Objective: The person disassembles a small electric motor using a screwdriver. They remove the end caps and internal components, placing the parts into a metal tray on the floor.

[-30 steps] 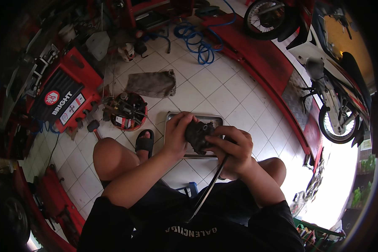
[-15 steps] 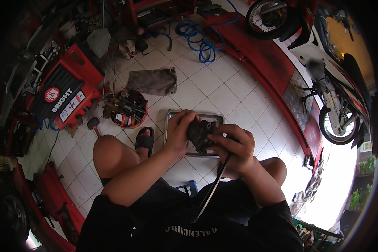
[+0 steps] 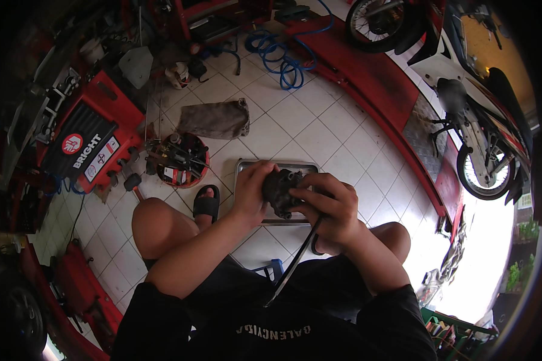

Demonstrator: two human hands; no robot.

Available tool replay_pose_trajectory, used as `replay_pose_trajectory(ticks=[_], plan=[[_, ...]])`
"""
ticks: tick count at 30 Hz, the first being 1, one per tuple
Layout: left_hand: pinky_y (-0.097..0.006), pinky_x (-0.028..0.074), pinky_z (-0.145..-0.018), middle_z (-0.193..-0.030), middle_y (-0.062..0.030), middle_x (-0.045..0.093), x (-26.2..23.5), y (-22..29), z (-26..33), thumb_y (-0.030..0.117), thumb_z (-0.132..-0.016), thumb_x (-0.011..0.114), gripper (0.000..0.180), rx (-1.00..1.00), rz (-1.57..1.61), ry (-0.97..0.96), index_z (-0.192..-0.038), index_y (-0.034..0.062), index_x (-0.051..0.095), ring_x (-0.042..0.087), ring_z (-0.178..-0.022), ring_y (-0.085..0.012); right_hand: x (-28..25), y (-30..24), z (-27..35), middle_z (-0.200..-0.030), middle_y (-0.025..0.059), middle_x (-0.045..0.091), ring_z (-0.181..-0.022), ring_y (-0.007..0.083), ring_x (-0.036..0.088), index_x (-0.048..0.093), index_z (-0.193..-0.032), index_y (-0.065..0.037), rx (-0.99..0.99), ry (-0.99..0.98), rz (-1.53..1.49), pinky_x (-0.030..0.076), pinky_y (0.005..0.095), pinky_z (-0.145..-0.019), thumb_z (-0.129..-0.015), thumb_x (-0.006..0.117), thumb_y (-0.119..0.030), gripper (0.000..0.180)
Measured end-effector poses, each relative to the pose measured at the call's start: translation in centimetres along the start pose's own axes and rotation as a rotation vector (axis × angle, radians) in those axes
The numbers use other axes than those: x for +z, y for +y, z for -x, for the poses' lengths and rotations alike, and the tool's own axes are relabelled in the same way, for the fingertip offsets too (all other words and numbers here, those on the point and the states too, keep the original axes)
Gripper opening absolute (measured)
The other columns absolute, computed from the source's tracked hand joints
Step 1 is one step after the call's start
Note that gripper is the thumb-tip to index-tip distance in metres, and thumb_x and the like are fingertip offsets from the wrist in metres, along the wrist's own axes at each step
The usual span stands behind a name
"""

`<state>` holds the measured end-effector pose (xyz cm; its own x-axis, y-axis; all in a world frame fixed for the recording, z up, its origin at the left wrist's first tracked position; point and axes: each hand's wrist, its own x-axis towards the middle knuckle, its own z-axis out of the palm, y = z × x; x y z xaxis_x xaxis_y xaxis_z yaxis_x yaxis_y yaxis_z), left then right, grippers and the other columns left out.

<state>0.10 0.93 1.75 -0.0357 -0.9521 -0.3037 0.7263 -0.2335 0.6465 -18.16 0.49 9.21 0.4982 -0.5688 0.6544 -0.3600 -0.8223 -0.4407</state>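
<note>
Above a shallow metal tray [image 3: 239,171], my left hand [image 3: 253,192] is closed around the left side of a dark, grimy metal engine part [image 3: 280,191] that looks like a carburetor. My right hand [image 3: 336,210] grips a long, slim metal tool [image 3: 292,265], perhaps a screwdriver. Its shaft slants from under the fingers back toward my shirt. The right thumb and forefinger also touch the right side of the engine part. Where the tool enters my palm, its other end is hidden.
A round red tub [image 3: 193,177] of tools stands beyond my left foot, near a stained grey cloth [image 3: 214,119]. A mallet [image 3: 133,184] lies by my left knee. Red machine [image 3: 90,138] at left; blue hose [image 3: 289,75] ahead; red lift platform [image 3: 379,102] and motorcycle [image 3: 470,132] at right.
The engine part is turned slightly in my hands and sits a little further left. The slim tool's free end has swung slightly left. Both hands keep their hold.
</note>
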Motion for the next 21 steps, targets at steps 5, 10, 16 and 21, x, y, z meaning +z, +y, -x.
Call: replay_pose_trajectory(ticks=[5, 10, 16, 21], plan=[[-0.025, 0.049, -0.071, -0.086, -0.0019, 0.064, 0.01, -0.11, -0.10, 0.022, -0.097, 0.062, 0.020, 0.016, -0.033, -0.028, -0.089, 0.0035, 0.066, 0.062, -0.079, -0.0094, -0.19, -0.35, 0.18, -0.099, 0.0053, 0.068, -0.067, 0.0173, 0.067, 0.076, -0.096, -0.009, 0.022, -0.017, 0.020, 0.053, 0.0287, -0.053, -0.061, 0.087, -0.010, 0.037], [-0.024, 0.049, -0.071, -0.086, -0.0016, 0.064, -0.08, -0.14, -0.21, 0.022, -0.097, 0.062, 0.021, 0.024, -0.059, -0.038, -0.089, 0.0030, 0.065, 0.061, -0.079, -0.0092, -0.23, -0.16, 0.21, -0.099, 0.0057, 0.068, -0.068, 0.0173, 0.067, 0.076, -0.096, -0.009, 0.003, -0.018, 0.013, 0.054, 0.0288, -0.053, -0.059, 0.087, -0.009, 0.039], [-0.024, 0.048, -0.073, -0.086, -0.0014, 0.063, 0.04, -0.02, -0.10, 0.022, -0.098, 0.061, 0.021, 0.026, -0.059, -0.030, -0.089, 0.0033, 0.065, 0.061, -0.080, -0.0089, -0.27, -0.30, 0.02, -0.099, 0.0060, 0.068, -0.070, 0.0185, 0.068, 0.076, -0.096, -0.008, -0.005, -0.017, -0.003, 0.054, 0.0292, -0.054, -0.058, 0.086, -0.007, 0.039], [-0.024, 0.048, -0.073, -0.085, -0.0013, 0.063, -0.05, 0.01, -0.05, 0.022, -0.098, 0.061, 0.021, 0.023, -0.061, -0.032, -0.089, 0.0034, 0.065, 0.061, -0.080, -0.0088, -0.19, -0.38, 0.03, -0.099, 0.0062, 0.067, -0.070, 0.0185, 0.068, 0.075, -0.096, -0.008, 0.000, -0.027, -0.001, 0.054, 0.0293, -0.054, -0.058, 0.086, -0.008, 0.040]])
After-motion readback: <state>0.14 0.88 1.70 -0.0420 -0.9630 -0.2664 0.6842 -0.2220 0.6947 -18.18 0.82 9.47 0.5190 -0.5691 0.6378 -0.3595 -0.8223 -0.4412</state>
